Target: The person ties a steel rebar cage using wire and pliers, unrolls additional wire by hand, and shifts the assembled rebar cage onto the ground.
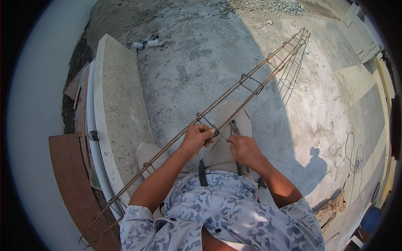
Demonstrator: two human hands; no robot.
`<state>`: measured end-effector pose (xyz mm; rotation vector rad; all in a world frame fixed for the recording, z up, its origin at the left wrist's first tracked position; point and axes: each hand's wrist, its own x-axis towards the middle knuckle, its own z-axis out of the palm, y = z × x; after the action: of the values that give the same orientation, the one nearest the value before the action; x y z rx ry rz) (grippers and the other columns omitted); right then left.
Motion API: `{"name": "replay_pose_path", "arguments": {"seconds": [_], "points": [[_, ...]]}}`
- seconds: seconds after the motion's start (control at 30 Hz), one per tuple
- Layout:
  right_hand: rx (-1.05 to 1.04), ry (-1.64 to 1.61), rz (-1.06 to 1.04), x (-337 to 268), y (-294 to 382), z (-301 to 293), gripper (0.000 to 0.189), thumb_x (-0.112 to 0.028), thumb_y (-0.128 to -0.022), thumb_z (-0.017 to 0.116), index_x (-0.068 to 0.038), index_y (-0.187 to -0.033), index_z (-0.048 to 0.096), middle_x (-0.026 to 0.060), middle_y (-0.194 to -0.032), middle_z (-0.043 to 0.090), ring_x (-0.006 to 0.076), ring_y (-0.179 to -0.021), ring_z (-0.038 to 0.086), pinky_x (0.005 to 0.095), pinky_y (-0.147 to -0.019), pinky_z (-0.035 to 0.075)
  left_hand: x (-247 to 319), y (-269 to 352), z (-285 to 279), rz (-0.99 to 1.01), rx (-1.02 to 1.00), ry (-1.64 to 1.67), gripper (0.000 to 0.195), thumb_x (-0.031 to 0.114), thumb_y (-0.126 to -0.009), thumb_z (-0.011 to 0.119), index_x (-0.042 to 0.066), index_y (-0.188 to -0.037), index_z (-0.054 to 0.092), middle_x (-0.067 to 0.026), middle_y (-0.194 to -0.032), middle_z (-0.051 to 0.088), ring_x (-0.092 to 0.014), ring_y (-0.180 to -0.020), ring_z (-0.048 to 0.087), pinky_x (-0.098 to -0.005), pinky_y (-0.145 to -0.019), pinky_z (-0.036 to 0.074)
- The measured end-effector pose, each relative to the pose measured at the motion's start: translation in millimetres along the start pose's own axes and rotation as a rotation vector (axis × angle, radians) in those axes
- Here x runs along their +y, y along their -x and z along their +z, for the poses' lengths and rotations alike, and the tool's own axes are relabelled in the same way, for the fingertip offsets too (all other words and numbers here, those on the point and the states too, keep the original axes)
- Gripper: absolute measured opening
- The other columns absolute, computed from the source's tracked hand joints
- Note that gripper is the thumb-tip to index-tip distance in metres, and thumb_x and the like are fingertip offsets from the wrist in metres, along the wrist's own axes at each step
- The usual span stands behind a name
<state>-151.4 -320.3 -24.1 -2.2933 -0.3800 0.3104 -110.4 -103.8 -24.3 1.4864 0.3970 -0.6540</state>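
A long, narrow rebar cage [229, 91] of rusty bars and bent stirrups runs diagonally over my lap and legs. My left hand [197, 139] pinches the corner of a dark stirrup [205, 119], where it meets the nearer bar. A thin tie wire [223, 137] spans the gap from this corner to the fingertips of my right hand [247, 151]. That hand is also closed around pincers [234, 126], whose jaws point away from me above my knee; the handles come out below the palm. Farther along the cage sits another dark stirrup [251, 84].
A low concrete slab [121, 100] stands to my left, with a white pipe [91, 125] and a brown board [73, 182] beside it. Loose wire [355, 161] and crumpled brown paper [333, 208] lie on the right. Gravel [273, 6] is heaped at the far end.
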Motion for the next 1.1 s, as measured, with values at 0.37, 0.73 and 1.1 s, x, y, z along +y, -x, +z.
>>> {"name": "replay_pose_path", "arguments": {"seconds": [0.37, 0.73, 1.1], "points": [[0.185, 0.195, -0.349, -6, -37, -4, 0.008, -0.004, -0.086, 0.060, -0.001, -0.093, 0.063, 0.0196, -0.077, 0.066, 0.0391, -0.070, 0.066, 0.0452, -0.061, 0.053, 0, -13, 2, -0.024, 0.005, 0.055, 0.019, 0.003, -0.083, 0.080, 0.002, -0.081, 0.060, -0.0059, -0.069, 0.062, -0.012, -0.052, 0.057, -0.0253, -0.042, 0.038], [0.045, -0.169, 0.120, 21, 3, -14, 0.041, -0.029, -0.092, 0.067, 0.000, -0.121, 0.065, 0.0256, -0.096, 0.069, 0.0398, -0.096, 0.069, 0.0528, -0.078, 0.053, 3, -17, -3, -0.148, 0.020, 0.104, 0.021, 0.021, -0.095, 0.071, 0.002, -0.090, 0.064, -0.0060, -0.073, 0.064, -0.013, -0.052, 0.056, -0.0261, -0.042, 0.038], [0.063, 0.054, 0.320, 38, 50, 26, 0.076, -0.023, -0.085, 0.076, -0.001, -0.148, 0.039, 0.0317, -0.121, 0.060, 0.0443, -0.099, 0.067, 0.0454, -0.082, 0.055, -9, -29, -2, -0.129, -0.080, 0.103, 0.029, 0.027, -0.098, 0.068, -0.002, -0.095, 0.065, -0.0085, -0.074, 0.065, -0.014, -0.052, 0.058, -0.0266, -0.042, 0.041]]}}
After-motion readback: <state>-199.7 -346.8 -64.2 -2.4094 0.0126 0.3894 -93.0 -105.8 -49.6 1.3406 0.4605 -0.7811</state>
